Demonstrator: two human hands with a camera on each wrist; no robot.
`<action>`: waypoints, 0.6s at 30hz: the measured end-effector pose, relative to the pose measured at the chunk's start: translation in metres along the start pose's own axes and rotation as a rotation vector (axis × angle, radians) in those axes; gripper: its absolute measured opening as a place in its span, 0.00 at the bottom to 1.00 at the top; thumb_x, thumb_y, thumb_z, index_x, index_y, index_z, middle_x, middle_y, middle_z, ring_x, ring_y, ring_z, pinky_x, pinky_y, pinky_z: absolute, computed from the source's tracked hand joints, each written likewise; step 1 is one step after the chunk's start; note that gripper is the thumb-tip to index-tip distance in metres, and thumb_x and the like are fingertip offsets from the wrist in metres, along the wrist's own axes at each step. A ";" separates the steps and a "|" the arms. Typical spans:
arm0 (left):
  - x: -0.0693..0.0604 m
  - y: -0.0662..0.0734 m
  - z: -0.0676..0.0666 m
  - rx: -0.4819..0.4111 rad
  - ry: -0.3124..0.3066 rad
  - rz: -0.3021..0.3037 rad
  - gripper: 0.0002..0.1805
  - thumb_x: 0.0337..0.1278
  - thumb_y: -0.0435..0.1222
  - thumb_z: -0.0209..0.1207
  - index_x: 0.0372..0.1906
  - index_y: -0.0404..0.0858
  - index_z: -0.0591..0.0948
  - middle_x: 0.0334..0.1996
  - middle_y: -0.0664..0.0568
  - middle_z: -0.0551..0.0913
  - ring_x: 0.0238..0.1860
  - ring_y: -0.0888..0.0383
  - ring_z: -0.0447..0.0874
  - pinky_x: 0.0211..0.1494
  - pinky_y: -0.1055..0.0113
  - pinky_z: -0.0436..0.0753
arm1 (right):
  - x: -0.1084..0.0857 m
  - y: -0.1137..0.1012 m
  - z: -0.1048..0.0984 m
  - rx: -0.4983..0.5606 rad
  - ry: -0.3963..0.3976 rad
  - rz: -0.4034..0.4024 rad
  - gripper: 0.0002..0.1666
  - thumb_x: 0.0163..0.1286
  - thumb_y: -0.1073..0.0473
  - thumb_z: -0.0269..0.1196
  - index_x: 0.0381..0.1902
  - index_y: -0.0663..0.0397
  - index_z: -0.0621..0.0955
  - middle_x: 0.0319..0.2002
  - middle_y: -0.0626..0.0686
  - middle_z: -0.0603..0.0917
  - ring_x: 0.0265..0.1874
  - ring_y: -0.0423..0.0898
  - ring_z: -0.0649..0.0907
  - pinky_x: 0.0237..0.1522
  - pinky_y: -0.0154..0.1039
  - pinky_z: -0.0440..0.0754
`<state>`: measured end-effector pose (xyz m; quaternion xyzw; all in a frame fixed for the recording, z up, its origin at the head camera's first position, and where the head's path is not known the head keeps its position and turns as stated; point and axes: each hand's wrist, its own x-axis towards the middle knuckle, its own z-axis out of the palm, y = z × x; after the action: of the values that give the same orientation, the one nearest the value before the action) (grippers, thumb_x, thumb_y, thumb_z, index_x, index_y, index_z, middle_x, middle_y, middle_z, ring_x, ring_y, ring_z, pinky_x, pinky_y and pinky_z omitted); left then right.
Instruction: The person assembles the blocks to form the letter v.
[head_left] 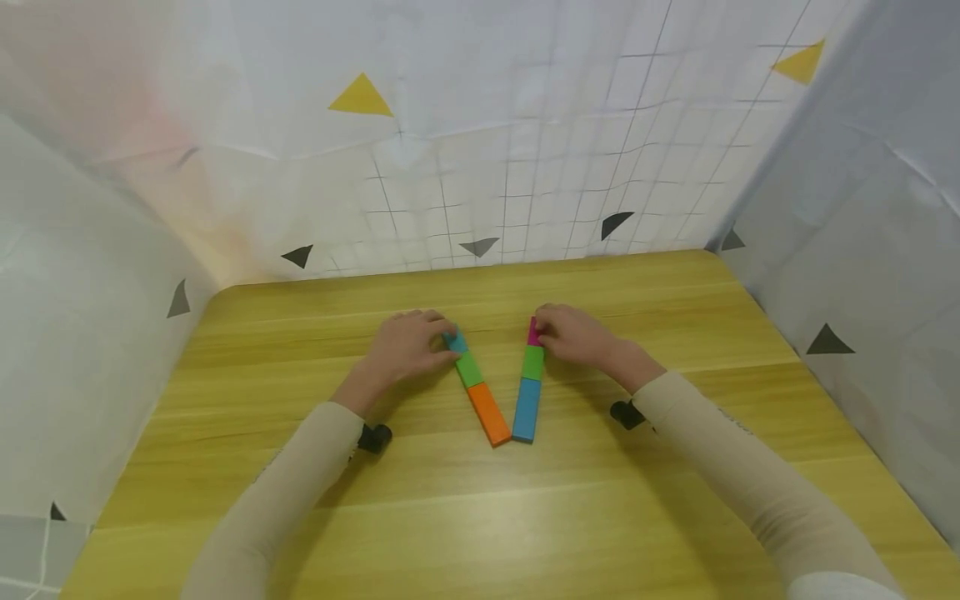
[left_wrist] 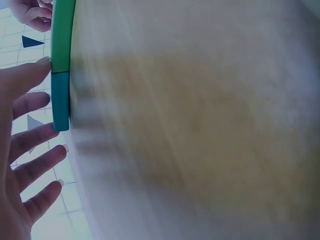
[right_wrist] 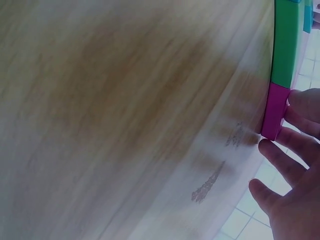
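Two rows of coloured blocks form a V on the table, its point toward me. In the left row, an orange block (head_left: 490,414) is nearest, then a green block (head_left: 469,370), then a teal block (head_left: 456,341) at the far end. My left hand (head_left: 407,346) holds that end, fingertips at the teal block and thumb by its joint with the green one. A blue block (head_left: 527,410), another green block (head_left: 533,363) and a magenta block (right_wrist: 274,112) make the right row. With thumb and fingers, my right hand (head_left: 577,335) pinches the magenta block.
The wooden table (head_left: 465,525) has white sheeting (head_left: 480,167) behind it and at both sides, with grid lines and dark and yellow triangles. A dark wrist camera (head_left: 375,437) sits under the left wrist, another wrist camera (head_left: 626,414) under the right.
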<state>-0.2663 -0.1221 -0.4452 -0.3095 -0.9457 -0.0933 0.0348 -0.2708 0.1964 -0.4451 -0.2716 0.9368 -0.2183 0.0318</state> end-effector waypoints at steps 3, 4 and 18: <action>0.000 0.001 0.000 0.010 -0.004 -0.001 0.22 0.61 0.60 0.58 0.54 0.56 0.83 0.58 0.56 0.82 0.56 0.51 0.81 0.60 0.51 0.79 | 0.000 0.000 0.000 0.002 0.000 -0.003 0.02 0.67 0.65 0.62 0.35 0.57 0.78 0.37 0.53 0.83 0.36 0.49 0.79 0.44 0.45 0.81; 0.000 0.001 0.000 0.012 -0.005 -0.002 0.22 0.61 0.60 0.58 0.54 0.56 0.83 0.58 0.56 0.82 0.56 0.51 0.81 0.60 0.52 0.79 | 0.000 0.000 0.000 0.001 -0.001 -0.002 0.01 0.67 0.65 0.62 0.36 0.57 0.78 0.37 0.53 0.83 0.36 0.49 0.79 0.45 0.45 0.81; 0.001 0.002 0.003 0.029 0.002 0.002 0.20 0.63 0.58 0.58 0.54 0.56 0.83 0.58 0.56 0.81 0.56 0.51 0.80 0.59 0.52 0.80 | 0.001 0.001 -0.003 -0.084 0.010 -0.016 0.07 0.67 0.62 0.63 0.41 0.57 0.82 0.40 0.53 0.86 0.38 0.50 0.81 0.47 0.49 0.82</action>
<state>-0.2658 -0.1192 -0.4481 -0.3100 -0.9465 -0.0800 0.0403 -0.2724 0.1981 -0.4428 -0.2791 0.9431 -0.1803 0.0142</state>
